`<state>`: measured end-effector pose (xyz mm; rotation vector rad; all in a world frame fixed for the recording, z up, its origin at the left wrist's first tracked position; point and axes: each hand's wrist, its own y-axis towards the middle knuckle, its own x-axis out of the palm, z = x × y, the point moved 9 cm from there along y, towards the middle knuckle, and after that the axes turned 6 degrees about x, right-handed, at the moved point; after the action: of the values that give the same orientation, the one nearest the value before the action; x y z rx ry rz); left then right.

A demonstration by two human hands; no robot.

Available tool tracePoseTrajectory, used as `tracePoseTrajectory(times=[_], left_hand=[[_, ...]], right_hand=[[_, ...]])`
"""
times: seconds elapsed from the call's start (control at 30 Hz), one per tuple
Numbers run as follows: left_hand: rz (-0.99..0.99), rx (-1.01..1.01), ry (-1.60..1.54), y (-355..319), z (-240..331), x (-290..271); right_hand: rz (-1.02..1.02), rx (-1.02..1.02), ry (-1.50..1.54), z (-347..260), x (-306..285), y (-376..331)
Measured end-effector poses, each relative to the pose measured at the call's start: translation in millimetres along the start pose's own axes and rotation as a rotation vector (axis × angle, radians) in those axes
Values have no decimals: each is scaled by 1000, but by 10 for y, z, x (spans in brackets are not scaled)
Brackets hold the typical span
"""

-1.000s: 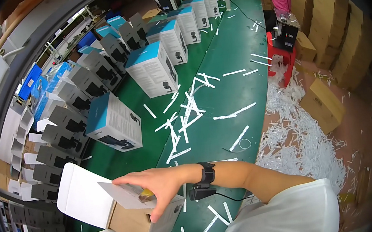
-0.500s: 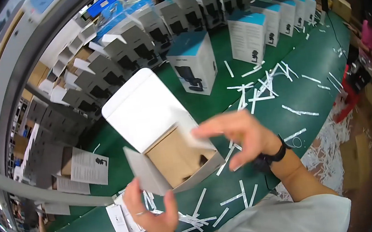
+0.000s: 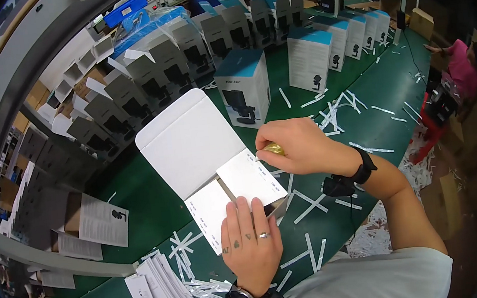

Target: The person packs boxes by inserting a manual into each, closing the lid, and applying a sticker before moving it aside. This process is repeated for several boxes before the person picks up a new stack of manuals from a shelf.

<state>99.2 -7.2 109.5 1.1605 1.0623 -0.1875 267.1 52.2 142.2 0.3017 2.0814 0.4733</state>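
Observation:
An open cardboard box [image 3: 185,146] stands on the green table in front of me, its large white lid raised away from me. Both white side flaps [image 3: 248,180] are folded inward, with a narrow gap between them; printed strips run along their outer edges. My left hand [image 3: 250,250] lies over the flaps near the front, fingers stretched out and holding nothing. At the right flap's outer edge, my right hand [image 3: 309,147] is closed on a small gold-coloured thing [image 3: 274,148]. Fingers cover much of it, so its kind is unclear.
A closed box [image 3: 243,89] with a blue top stands just behind. Rows of open boxes [image 3: 173,68] fill the back left; more closed boxes [image 3: 308,61] stand at right. White strips [image 3: 309,205] litter the table beside a stack of white papers [image 3: 163,284]. A person in pink [image 3: 465,70] is far right.
The side flaps have folded inward over the box. My left hand has moved from the left flap onto the top, and my right hand has closed at the right edge.

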Motion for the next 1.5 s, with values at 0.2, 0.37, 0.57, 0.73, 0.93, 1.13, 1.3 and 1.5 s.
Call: tracePoseTrajectory(times=[0.2,0.37,0.57,0.73,0.93,1.13,1.3,1.5], left_hand=[[-19,14,17,2,-48,-9],[-46,93,-2,52,-114,-72],[-36,125,-66,-21,-160,-69],[65,135,-61,-33,-151,-83],[72,124,-56,-34,-161,-87],[37,133,-15,-16,-143,-122],[-99,136,-189,127,-254,-145],[-119,138,-328,223,-347,-230]], right_hand=[[-51,38,28,-20,65,31],[-109,-41,239,-294,139,120],[-329,-227,43,-966,715,332],[-325,-248,-28,-1131,895,392],[-425,-220,409,-1234,813,434],[204,142,133,98,-428,708],[-626,144,-371,708,295,337],[-561,289,1245,428,344,814]])
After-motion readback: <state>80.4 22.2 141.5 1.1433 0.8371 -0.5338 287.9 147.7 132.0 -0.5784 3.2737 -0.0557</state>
